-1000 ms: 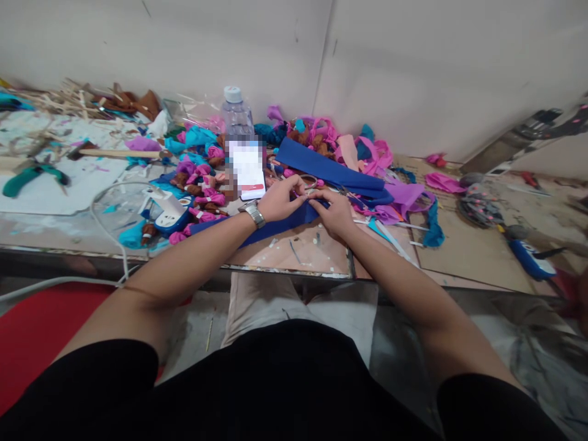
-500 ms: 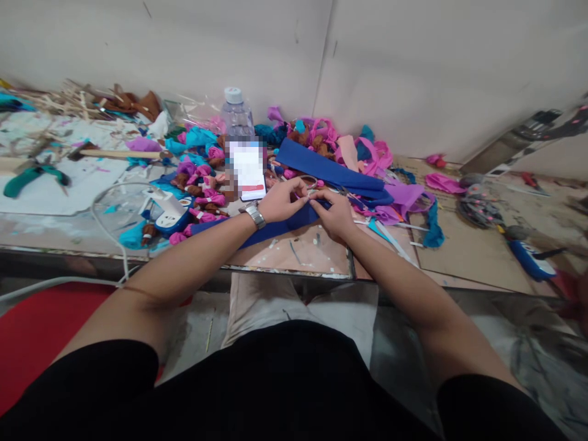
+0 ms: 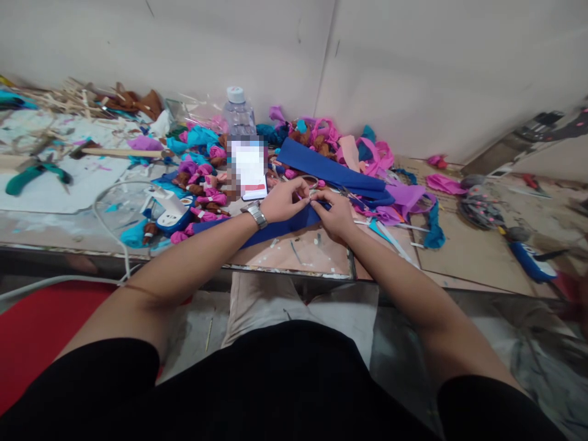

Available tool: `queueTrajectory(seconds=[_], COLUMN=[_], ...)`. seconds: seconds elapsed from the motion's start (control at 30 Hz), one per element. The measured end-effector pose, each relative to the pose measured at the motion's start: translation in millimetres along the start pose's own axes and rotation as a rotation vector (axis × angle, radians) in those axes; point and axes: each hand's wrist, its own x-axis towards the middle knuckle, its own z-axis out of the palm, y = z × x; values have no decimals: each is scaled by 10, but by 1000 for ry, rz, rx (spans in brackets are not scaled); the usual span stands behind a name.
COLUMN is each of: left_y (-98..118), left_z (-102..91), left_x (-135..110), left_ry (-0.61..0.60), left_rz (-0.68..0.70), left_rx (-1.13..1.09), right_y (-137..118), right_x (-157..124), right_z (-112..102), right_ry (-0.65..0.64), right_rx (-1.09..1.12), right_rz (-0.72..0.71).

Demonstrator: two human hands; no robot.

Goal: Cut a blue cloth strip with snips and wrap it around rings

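My left hand (image 3: 285,201), with a metal watch (image 3: 254,214) on its wrist, and my right hand (image 3: 335,213) meet fingertip to fingertip above the worktable. Both are closed in a pinch on a thin pale strip (image 3: 310,177), which curves in a small loop behind the fingers. What sits right between the fingertips is small and partly hidden. Beneath the hands lies a long piece of dark blue fabric (image 3: 275,231). A second folded blue fabric piece (image 3: 328,168) rests just beyond them. Left of my left hand is a phone (image 3: 250,174) with its screen lit.
Coloured tied fabric bundles (image 3: 211,197) surround a water bottle (image 3: 239,115). On the left are a blue power strip (image 3: 171,222) with a cable, a hammer (image 3: 124,152) and green-handled pliers (image 3: 22,179). Cardboard (image 3: 459,251) covers the right side. The table's front edge (image 3: 294,272) runs below my forearms.
The view has shifted very slightly. Both hands keep the same pinch in nearly the same place, and nothing is taken up or let go.
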Motion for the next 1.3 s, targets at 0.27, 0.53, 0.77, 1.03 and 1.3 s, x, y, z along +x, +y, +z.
queueTrajectory(seconds=[0.27,0.53,0.77,1.03,1.3], left_y=[23,-2,43,71,66], left_z=[-6,-7,-61,-59,-25], left_x=[0,-17,-5,-10,-18], left_ry=[5,2,-53,-93,-87], left_rz=[1,93,164,141,156], left_rx=[25,186,329,313,316], right_y=[37,39,6,26,30], right_x=[-1,-3,2,1,20], right_z=[7,25,9,10,5], right_ry=[-9,-25,-25,-88,-128], right_rx=[-9,-12,7,-2,-43], right_rz=[-24,22,23,48,17])
